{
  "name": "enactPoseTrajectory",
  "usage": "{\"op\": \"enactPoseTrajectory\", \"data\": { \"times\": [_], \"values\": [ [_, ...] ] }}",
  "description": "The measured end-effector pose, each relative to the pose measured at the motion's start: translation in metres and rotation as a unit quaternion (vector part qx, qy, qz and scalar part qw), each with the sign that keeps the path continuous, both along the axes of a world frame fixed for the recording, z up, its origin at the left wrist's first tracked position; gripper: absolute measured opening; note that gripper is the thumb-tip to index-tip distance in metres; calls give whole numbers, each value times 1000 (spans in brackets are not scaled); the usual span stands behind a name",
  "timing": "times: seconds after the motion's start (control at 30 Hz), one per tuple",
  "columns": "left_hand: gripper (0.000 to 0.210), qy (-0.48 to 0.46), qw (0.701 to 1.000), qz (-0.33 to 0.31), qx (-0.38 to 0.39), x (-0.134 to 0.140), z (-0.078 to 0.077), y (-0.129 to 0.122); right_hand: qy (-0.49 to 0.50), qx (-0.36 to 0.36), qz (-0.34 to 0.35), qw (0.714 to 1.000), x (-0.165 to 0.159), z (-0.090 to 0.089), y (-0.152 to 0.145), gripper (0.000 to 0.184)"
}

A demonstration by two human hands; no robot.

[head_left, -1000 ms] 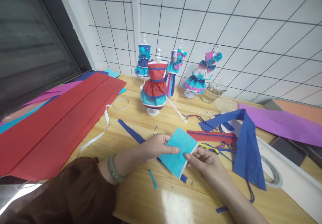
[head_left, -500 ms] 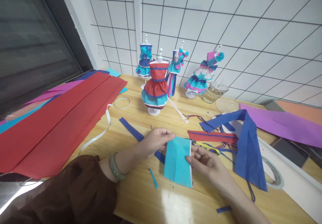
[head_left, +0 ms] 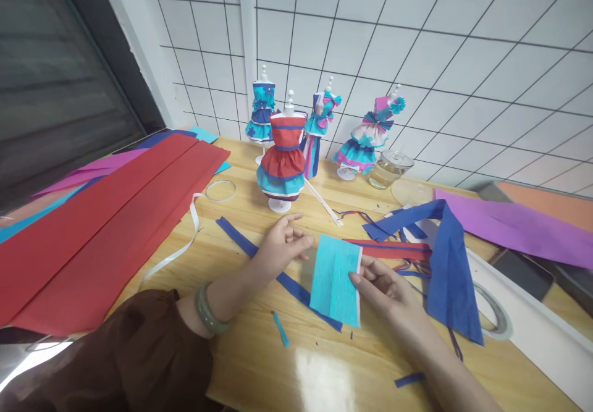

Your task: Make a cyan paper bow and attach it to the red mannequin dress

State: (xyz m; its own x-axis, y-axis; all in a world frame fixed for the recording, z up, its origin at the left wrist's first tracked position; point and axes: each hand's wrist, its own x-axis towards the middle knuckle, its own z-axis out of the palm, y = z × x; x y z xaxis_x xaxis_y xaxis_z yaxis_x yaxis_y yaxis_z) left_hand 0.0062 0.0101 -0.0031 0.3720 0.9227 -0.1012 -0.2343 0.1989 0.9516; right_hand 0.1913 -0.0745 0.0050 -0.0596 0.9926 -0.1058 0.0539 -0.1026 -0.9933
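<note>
1. Right hand [head_left: 386,291] of mine pinching, thumb and fingers closed on the white edge of the turquoise paper [head_left: 334,282], just right of the frame's centre!
2. Left hand [head_left: 280,245] holds nothing: fingers loosely curled, thumb and forefinger parted.
3. Paper lies left of my right hand, its long axis nearly up and down the frame; right is nearer, touching, while my left fingertips are just beside its upper left edge, apart.
4. Count: one turquoise paper, four dressed dummies [head_left: 281,152] at upper middle, one glass [head_left: 391,170] right of them.

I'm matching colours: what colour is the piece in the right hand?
The piece is turquoise with a white edge; head view.
</note>
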Motion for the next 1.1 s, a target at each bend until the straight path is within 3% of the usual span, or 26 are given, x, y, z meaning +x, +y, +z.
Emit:
{"op": "enactPoseTrajectory", "data": {
  "times": [0.17,0.33,0.43,0.67,0.87,0.97,1.1],
  "values": [
    [53,-30,992,-115,-53,1,10,-5,-32,-8,74,997,-11,5,-6,24],
    [44,55,975,-213,39,2,1,-10,-63,-16,126,990,-13,-3,-10,16],
    [34,85,975,-194,62,4,-5,-11,-53,-20,125,991,-12,-5,-9,16],
    [34,69,992,-105,21,2,-4,-4,-52,-27,77,995,-5,-4,-4,22],
    [36,126,971,-186,84,0,5,-8,-95,-18,70,993,-2,-4,-2,22],
    [27,153,962,-190,125,0,7,-11,-127,-5,85,988,-4,-4,-4,22],
    [24,152,966,-166,126,0,4,-9,-142,-1,81,987,-4,-2,-5,24]
  ]
}}
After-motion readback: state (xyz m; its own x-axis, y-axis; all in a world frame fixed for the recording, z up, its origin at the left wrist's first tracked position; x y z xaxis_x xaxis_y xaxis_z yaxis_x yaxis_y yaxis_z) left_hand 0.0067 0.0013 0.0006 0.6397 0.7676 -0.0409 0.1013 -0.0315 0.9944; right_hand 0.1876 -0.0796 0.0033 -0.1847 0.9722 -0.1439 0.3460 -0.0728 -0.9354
